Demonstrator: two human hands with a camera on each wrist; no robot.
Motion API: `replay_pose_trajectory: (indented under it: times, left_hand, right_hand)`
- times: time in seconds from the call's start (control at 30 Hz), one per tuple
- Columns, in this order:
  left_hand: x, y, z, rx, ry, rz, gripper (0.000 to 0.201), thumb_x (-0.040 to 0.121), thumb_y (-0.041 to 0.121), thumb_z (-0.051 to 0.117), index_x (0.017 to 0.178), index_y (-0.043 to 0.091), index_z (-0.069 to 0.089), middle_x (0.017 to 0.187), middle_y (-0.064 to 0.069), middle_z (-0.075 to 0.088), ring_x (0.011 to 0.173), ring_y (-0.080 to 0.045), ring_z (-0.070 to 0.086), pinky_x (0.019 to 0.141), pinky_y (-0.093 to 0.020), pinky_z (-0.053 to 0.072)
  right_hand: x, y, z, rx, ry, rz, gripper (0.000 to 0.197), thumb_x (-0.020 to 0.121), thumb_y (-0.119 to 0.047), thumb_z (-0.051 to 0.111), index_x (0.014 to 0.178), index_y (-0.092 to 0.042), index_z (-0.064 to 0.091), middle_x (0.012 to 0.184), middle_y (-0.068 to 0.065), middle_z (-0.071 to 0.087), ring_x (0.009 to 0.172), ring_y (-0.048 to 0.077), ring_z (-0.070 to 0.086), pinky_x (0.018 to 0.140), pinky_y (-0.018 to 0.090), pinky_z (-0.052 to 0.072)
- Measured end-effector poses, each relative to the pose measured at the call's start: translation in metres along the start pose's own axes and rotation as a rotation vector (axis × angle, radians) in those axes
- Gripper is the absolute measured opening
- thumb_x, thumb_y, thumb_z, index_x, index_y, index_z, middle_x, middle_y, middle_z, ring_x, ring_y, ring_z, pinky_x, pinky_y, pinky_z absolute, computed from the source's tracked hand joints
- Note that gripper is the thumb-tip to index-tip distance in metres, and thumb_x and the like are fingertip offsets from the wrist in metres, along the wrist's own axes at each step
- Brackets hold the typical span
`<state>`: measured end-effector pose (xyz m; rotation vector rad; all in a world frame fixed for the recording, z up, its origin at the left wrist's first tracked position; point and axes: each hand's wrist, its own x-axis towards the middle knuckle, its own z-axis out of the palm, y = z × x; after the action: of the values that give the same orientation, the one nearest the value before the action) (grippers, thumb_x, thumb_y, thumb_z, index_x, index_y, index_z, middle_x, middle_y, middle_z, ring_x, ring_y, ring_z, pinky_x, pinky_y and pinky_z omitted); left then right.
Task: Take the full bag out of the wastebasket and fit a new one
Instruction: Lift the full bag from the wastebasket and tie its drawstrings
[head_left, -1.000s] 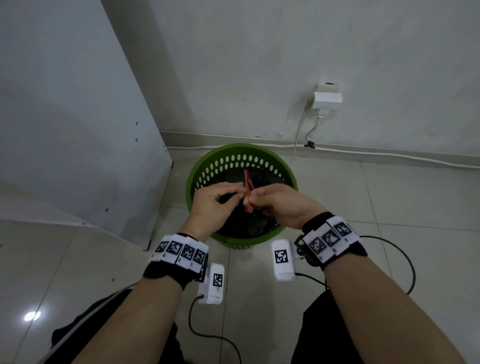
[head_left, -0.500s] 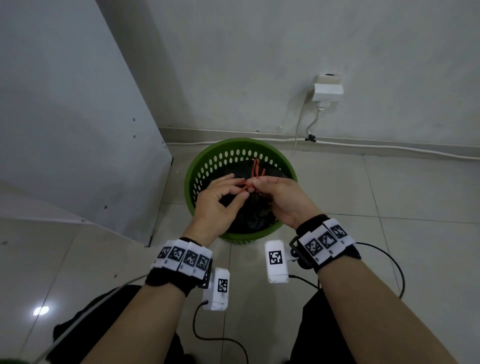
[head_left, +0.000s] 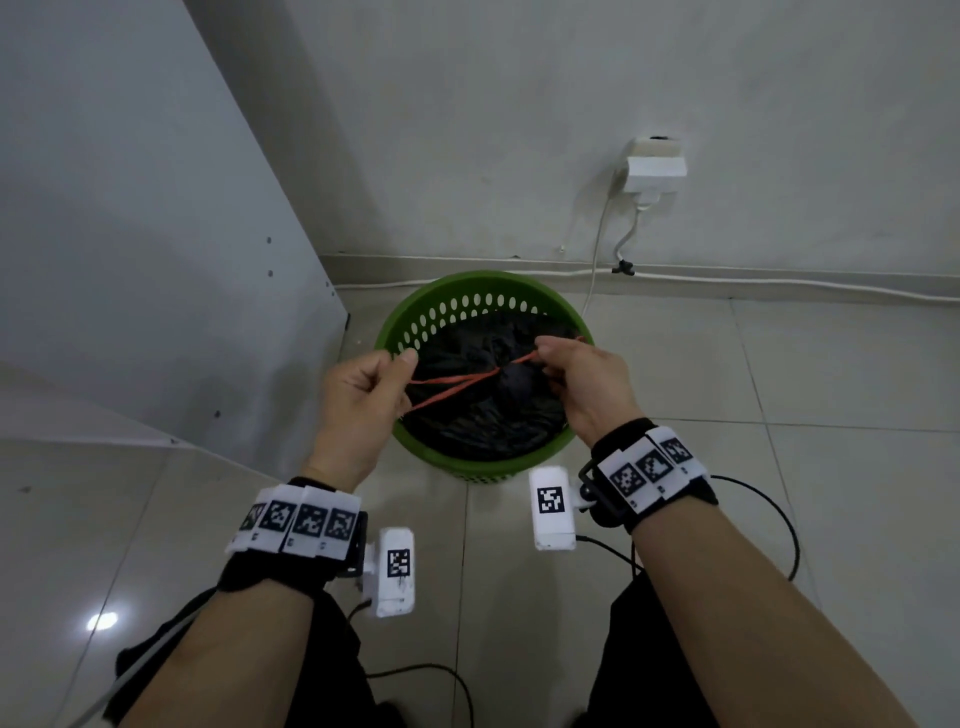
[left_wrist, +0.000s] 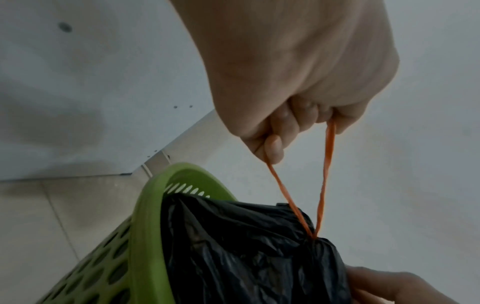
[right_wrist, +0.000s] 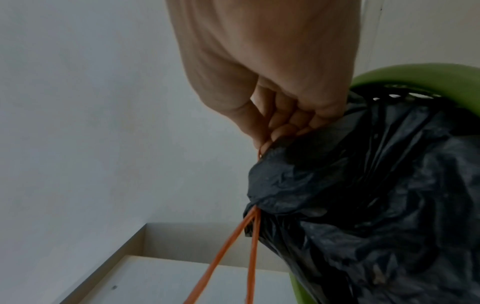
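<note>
A round green wastebasket (head_left: 415, 322) stands on the floor by the wall, holding a full black bag (head_left: 488, 410) gathered at its top. An orange drawstring (head_left: 447, 387) crosses the bag's gathered neck. My left hand (head_left: 363, 384) grips one loop of the drawstring (left_wrist: 328, 164) over the basket's left rim, fingers curled round it. My right hand (head_left: 576, 374) pinches the other end of the drawstring (right_wrist: 259, 153) over the right rim, right against the bag (right_wrist: 376, 195). The green rim (left_wrist: 148, 205) and bag (left_wrist: 246, 246) fill the lower left wrist view.
A white panel (head_left: 156, 234) stands close on the left of the basket. A wall socket with a plugged adapter (head_left: 655, 166) sits above the basket, and white cables (head_left: 779, 283) run along the skirting. Tiled floor lies open to the right. Black wrist cables (head_left: 779, 519) trail near my knees.
My hands, close together over the basket centre before, have drawn apart to left and right. The orange drawstring is now stretched taut between them across the bag's cinched neck.
</note>
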<state>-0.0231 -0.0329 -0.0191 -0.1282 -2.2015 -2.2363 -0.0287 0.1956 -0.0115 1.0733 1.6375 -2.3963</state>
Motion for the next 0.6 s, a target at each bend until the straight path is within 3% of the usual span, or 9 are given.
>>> replay_pose_trajectory:
  times: [0.13,0.27,0.33,0.37,0.43,0.47,0.5,0.53,0.6]
  left_hand:
    - [0.001,0.002,-0.012,0.204,0.029,0.093,0.047,0.085,0.028,0.061,0.053,0.015,0.029,0.05,0.001,0.03,0.051,-0.017,0.029,0.054,-0.032,0.03]
    - [0.007,0.004,-0.036,0.316,0.172,0.144,0.04,0.076,0.021,0.057,0.051,0.007,0.03,0.047,-0.02,0.033,0.052,-0.019,0.033,0.048,-0.037,0.03]
    - [0.012,0.008,-0.038,0.415,0.166,0.141,0.037,0.077,0.028,0.058,0.05,0.019,0.033,0.047,-0.005,0.035,0.051,-0.013,0.034,0.052,-0.027,0.03]
    - [0.016,0.01,-0.036,0.505,0.137,0.128,0.037,0.08,0.034,0.059,0.052,0.022,0.039,0.049,0.011,0.039,0.051,-0.006,0.036,0.053,-0.025,0.033]
    - [0.021,0.015,-0.029,0.67,0.013,0.037,0.021,0.087,0.046,0.062,0.075,0.03,0.06,0.073,0.017,0.063,0.07,-0.003,0.057,0.069,-0.03,0.05]
    - [0.023,0.015,-0.026,0.79,-0.077,-0.021,0.028,0.086,0.056,0.062,0.098,0.032,0.065,0.097,0.014,0.069,0.091,-0.008,0.063,0.083,-0.035,0.054]
    - [0.024,0.015,-0.022,0.903,-0.194,-0.074,0.052,0.08,0.068,0.061,0.118,0.033,0.062,0.117,0.01,0.068,0.106,-0.013,0.062,0.093,-0.038,0.053]
    - [0.025,0.014,-0.015,0.976,-0.309,-0.131,0.071,0.072,0.08,0.058,0.129,0.037,0.057,0.125,0.009,0.066,0.112,-0.015,0.061,0.096,-0.04,0.053]
    - [0.023,0.009,0.004,1.092,-0.514,-0.218,0.082,0.062,0.087,0.059,0.128,0.038,0.06,0.112,0.012,0.071,0.102,-0.013,0.066,0.088,-0.036,0.056]
  right_hand:
    - [0.008,-0.01,0.0,0.054,0.181,-0.048,0.022,0.082,0.01,0.06,0.081,-0.006,0.075,0.076,0.012,0.069,0.064,0.018,0.063,0.051,0.02,0.052]
    - [0.023,-0.012,-0.007,-0.012,0.27,-0.112,0.026,0.08,0.008,0.058,0.076,-0.009,0.076,0.083,0.015,0.073,0.077,0.024,0.067,0.074,0.034,0.061]
    - [0.026,-0.01,-0.009,-0.081,0.253,-0.144,0.026,0.081,0.007,0.06,0.075,-0.012,0.076,0.086,0.016,0.073,0.079,0.025,0.069,0.081,0.038,0.061]
    - [0.025,-0.011,-0.01,-0.109,0.229,-0.166,0.025,0.084,0.006,0.061,0.075,-0.013,0.075,0.084,0.015,0.073,0.078,0.024,0.069,0.082,0.038,0.061]
    - [0.022,-0.014,-0.014,-0.185,0.184,-0.249,0.024,0.088,0.002,0.062,0.078,-0.016,0.074,0.082,0.01,0.072,0.077,0.021,0.069,0.082,0.035,0.061]
    - [0.02,-0.017,-0.015,-0.223,0.172,-0.304,0.023,0.09,0.0,0.062,0.079,-0.017,0.074,0.081,0.008,0.072,0.076,0.019,0.069,0.081,0.033,0.061]
    - [0.018,-0.019,-0.016,-0.257,0.157,-0.354,0.023,0.091,-0.001,0.062,0.081,-0.019,0.074,0.08,0.006,0.072,0.074,0.017,0.069,0.081,0.032,0.061]
    - [0.015,-0.021,-0.016,-0.278,0.134,-0.392,0.023,0.092,-0.001,0.061,0.082,-0.019,0.073,0.077,0.005,0.072,0.072,0.015,0.069,0.079,0.031,0.061]
    - [0.01,-0.024,-0.014,-0.282,0.057,-0.438,0.026,0.094,0.001,0.058,0.084,-0.019,0.071,0.072,0.004,0.071,0.066,0.016,0.07,0.073,0.032,0.06]
